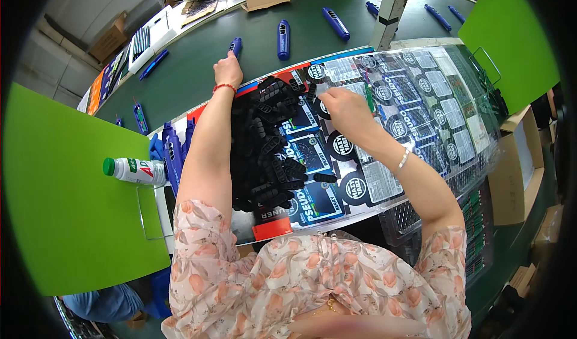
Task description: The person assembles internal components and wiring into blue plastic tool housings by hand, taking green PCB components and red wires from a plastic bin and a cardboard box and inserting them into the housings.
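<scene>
My left hand reaches to the far edge of the printed sheet, its fingers closed round the near end of a blue elongated plastic casing on the green bench. My right hand is over the sheet, fingers pinched together. A small pale, see-through bit shows at its fingertips; I cannot make out what it is. Just left of those fingertips lies a small black ribbed piece. A heap of similar black ribbed pieces covers the sheet's left part, between my forearms.
More blue casings lie spaced along the green bench. Clear plastic trays cover the right side. A white bottle with a green cap stands left by blue casings. Green panels flank me; a post rises beyond.
</scene>
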Motion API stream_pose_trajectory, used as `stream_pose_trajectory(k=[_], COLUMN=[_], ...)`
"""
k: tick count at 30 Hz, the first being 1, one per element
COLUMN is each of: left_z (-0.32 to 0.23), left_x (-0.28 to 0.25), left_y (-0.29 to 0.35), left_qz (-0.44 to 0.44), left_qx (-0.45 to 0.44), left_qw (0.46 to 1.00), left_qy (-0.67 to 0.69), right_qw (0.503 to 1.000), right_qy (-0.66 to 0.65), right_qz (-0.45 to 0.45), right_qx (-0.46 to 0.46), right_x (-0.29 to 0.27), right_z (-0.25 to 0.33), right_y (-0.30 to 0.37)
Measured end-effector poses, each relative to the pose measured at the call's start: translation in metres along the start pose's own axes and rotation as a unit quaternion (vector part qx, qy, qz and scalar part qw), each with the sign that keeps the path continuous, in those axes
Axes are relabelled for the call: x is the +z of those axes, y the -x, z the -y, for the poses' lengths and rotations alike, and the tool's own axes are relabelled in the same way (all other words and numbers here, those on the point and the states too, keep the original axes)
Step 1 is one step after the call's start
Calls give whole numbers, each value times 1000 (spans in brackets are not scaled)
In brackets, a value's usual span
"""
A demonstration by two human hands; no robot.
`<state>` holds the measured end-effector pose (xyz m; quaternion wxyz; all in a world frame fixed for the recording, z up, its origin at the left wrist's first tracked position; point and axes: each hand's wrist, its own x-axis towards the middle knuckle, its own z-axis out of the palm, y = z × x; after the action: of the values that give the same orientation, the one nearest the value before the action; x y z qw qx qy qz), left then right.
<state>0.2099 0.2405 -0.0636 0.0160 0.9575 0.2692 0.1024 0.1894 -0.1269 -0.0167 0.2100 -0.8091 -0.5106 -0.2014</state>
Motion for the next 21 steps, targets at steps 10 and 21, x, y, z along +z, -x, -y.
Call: stream_pose_trajectory(k=[10, 21], left_z=[-54, -79], left_x=[-130, -110], left_y=[146, 287], left_qz=[128, 237], left_qx=[-5, -67], left_qw=[500, 427], left_qy=[856, 870], right_qw=[986, 891], right_qy=[58, -418], right_qz=[76, -33], right_qx=[135, 171], right_x=[40, -64], right_z=[15, 50], right_y=[-45, -37])
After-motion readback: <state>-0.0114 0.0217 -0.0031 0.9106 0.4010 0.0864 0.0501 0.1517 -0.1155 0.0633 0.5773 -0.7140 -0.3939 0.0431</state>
